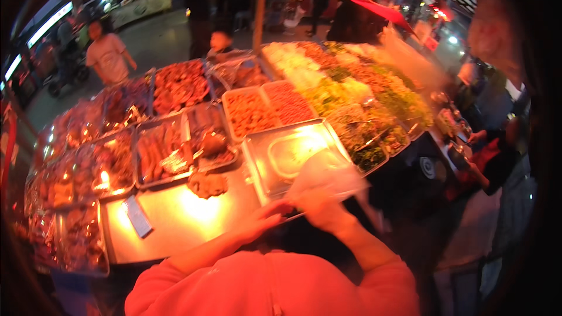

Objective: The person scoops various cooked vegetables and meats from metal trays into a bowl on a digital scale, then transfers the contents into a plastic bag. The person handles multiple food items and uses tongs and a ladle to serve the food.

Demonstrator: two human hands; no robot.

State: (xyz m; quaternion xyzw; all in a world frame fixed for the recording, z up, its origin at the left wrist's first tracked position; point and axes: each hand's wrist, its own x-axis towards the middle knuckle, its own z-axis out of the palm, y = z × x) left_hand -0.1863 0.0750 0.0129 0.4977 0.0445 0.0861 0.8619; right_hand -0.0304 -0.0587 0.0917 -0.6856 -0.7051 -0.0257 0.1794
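My right hand (322, 208) grips a thin translucent plastic bag (327, 177), its outline blurred. The bag lies over the near right part of a rectangular metal tray (268, 162) that shines under the red light. Beside it on the left, my left hand (268, 217) is stretched out near the tray's front edge, fingers extended; whether it touches the bag is unclear. A brown piece of cooked food (207, 184) rests on the bare metal counter (175, 219), left of the tray. Further left on the counter lies a flat, pale rectangular object (138, 216).
Trays of meat (160, 153) cover the left side. Two trays of small reddish food (290, 103) stand behind the metal tray, with heaped vegetables (351, 92) to the right. A wooden post (260, 13) rises at the back. A co-worker (491, 158) works at far right.
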